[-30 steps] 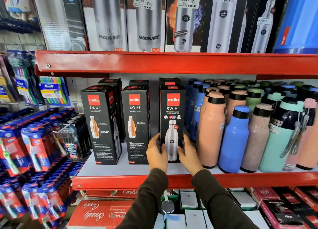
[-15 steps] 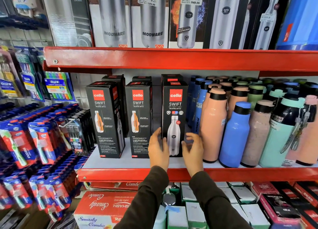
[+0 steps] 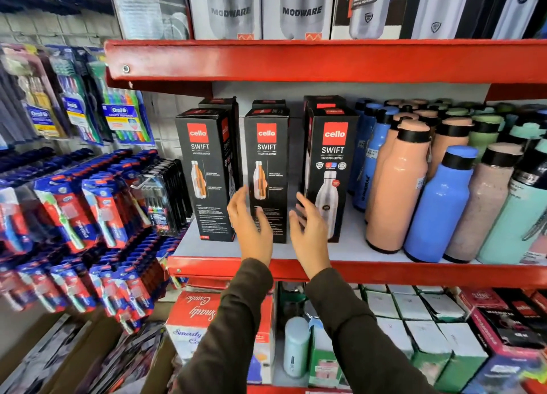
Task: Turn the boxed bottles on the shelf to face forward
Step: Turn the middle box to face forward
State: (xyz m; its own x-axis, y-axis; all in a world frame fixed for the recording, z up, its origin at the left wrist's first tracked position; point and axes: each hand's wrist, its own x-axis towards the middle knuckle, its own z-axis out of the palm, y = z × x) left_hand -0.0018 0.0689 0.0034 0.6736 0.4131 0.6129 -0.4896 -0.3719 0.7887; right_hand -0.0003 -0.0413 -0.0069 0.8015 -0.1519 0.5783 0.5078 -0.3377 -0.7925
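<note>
Three black "cello SWIFT" bottle boxes stand in a row on the red shelf [image 3: 384,271]. The right box [image 3: 333,157] shows a silver bottle on its front. The middle box [image 3: 266,157] and the left box [image 3: 201,168] show a side panel with an orange cutaway bottle. More black boxes stand behind each. My left hand [image 3: 251,225] is open in front of the middle box's lower left. My right hand [image 3: 309,231] is open between the middle and right boxes. Neither hand holds anything.
Loose bottles, peach [image 3: 396,186], blue [image 3: 438,204] and mint [image 3: 515,216], crowd the shelf right of the boxes. Packs of toothbrushes [image 3: 97,216] hang at the left. A red upper shelf [image 3: 325,59] carries steel-bottle boxes. Small cartons [image 3: 414,319] fill the shelf below.
Both hands have let go of the right box and moved left to the middle box, fingers spread. The camera has moved closer to the shelf.
</note>
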